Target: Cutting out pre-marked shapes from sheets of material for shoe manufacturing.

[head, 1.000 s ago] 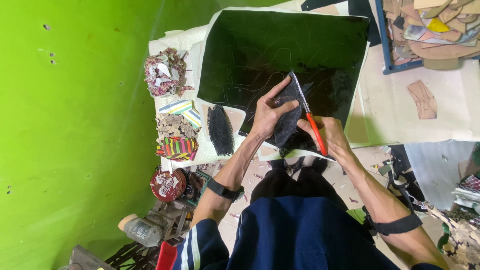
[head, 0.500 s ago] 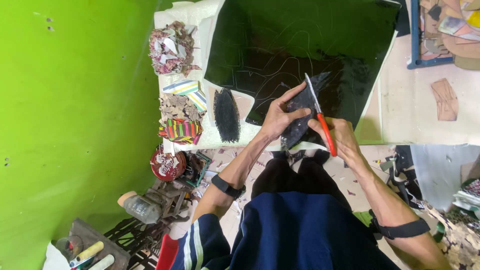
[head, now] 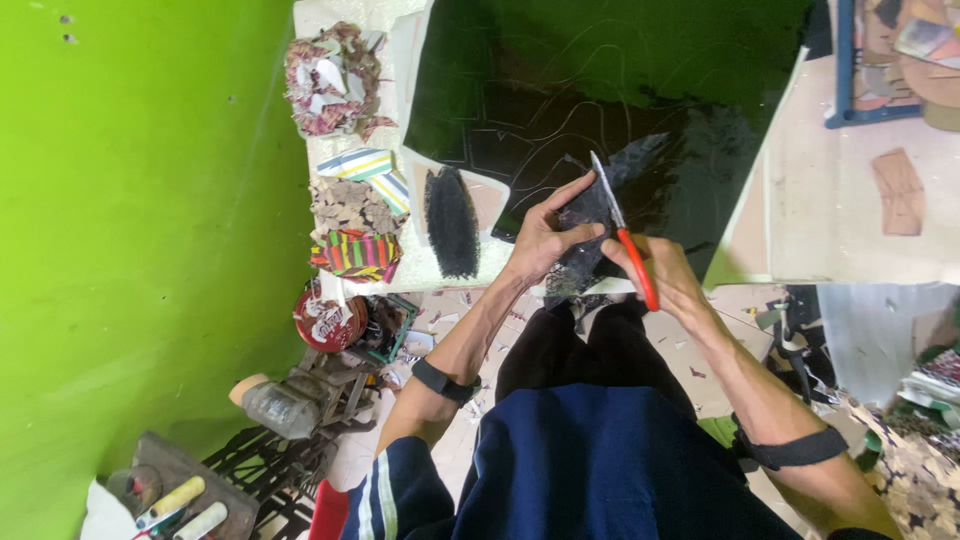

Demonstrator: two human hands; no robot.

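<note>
My left hand pinched the dark scrap above the surface's near edge, keeping it taut; my right hand gripped the red-handled scissors, blades angled into it.

My left hand is raised before me, fingers curled and pinching, thumb stretched toward my right hand. That right hand sits just beside it, fist closed in a grip. Both forearms angle inward, each with a dark band.
</note>
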